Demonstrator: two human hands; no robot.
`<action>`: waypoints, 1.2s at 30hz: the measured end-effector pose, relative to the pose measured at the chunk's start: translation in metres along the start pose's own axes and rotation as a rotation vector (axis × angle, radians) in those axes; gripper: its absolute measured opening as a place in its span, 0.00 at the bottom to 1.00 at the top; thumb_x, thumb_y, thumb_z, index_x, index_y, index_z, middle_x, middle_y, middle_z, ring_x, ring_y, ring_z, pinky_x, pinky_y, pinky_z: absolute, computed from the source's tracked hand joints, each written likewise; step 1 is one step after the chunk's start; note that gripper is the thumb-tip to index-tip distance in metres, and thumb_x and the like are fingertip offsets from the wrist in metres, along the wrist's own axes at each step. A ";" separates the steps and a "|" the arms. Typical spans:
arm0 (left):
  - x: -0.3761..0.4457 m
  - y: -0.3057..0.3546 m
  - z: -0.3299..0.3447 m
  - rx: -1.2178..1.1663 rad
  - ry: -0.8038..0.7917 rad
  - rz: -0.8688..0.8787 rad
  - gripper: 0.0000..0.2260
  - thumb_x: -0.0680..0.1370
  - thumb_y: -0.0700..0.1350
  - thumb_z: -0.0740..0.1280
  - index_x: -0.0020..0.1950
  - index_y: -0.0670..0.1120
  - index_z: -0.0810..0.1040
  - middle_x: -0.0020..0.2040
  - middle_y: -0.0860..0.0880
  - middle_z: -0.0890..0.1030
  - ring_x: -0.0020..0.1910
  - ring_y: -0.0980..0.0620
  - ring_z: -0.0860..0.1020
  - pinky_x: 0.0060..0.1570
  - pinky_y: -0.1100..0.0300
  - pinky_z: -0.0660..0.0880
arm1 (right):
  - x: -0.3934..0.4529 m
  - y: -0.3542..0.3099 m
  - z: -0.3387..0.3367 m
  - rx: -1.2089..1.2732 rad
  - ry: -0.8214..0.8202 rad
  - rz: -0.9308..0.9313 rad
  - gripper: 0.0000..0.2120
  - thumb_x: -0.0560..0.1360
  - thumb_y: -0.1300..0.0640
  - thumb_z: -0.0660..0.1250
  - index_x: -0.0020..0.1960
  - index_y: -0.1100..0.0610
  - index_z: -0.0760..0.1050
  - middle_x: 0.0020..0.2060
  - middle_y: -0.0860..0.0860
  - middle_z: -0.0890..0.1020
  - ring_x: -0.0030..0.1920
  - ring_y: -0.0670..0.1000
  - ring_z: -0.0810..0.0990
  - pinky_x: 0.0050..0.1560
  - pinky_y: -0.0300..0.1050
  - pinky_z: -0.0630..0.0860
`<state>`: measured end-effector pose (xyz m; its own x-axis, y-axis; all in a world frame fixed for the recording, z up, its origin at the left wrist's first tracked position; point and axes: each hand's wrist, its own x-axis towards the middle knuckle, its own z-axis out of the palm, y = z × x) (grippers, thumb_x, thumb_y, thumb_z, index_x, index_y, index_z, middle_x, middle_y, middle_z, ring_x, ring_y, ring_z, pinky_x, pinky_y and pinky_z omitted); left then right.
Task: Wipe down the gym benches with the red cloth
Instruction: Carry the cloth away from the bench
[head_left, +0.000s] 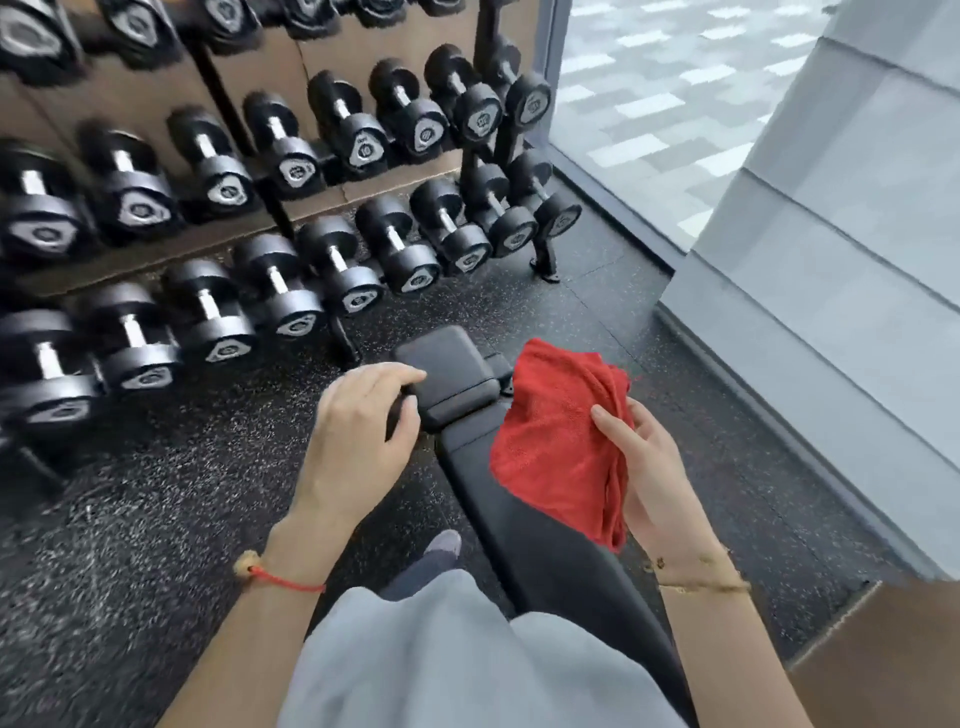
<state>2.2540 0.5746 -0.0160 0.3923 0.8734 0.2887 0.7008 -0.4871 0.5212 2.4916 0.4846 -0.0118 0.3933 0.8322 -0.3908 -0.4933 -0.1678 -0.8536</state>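
A black padded gym bench (524, 525) runs away from me across the middle of the head view, ending in a small separate seat pad (449, 376). My right hand (647, 478) grips a bunched red cloth (556, 439), which hangs over the bench's right side. My left hand (358, 421) hovers at the seat pad's left edge with fingers curled, fingertips touching the pad's corner. Whether it grips anything under the pad is hidden.
A rack of black dumbbells (291, 171) fills the left and far side, its foot (543, 267) on the speckled rubber floor (156, 499). A glass wall (649, 119) and grey column (831, 249) bound the right. My shoe (441, 545) stands left of the bench.
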 end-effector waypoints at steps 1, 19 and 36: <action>-0.013 -0.006 -0.008 0.017 0.028 -0.046 0.11 0.78 0.40 0.65 0.60 0.47 0.79 0.59 0.51 0.80 0.61 0.50 0.76 0.65 0.46 0.70 | 0.001 0.004 0.009 -0.021 -0.051 0.020 0.13 0.78 0.63 0.63 0.62 0.63 0.73 0.52 0.57 0.82 0.48 0.51 0.81 0.55 0.45 0.78; -0.234 -0.127 -0.160 0.224 0.359 -0.689 0.12 0.80 0.41 0.63 0.62 0.46 0.77 0.60 0.50 0.80 0.61 0.50 0.75 0.65 0.48 0.71 | -0.070 0.127 0.238 -0.355 -0.639 0.298 0.14 0.78 0.60 0.65 0.62 0.61 0.74 0.58 0.58 0.81 0.57 0.54 0.79 0.63 0.52 0.73; -0.381 -0.302 -0.323 0.357 0.483 -0.910 0.12 0.80 0.44 0.61 0.62 0.49 0.77 0.59 0.53 0.80 0.60 0.54 0.76 0.66 0.52 0.71 | -0.165 0.289 0.493 -0.381 -0.853 0.402 0.15 0.77 0.63 0.64 0.63 0.64 0.74 0.55 0.57 0.83 0.52 0.50 0.81 0.55 0.45 0.78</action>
<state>1.7003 0.3896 -0.0236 -0.5815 0.7776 0.2391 0.7735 0.4375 0.4586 1.9022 0.5595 -0.0244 -0.5051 0.7517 -0.4241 -0.1285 -0.5514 -0.8243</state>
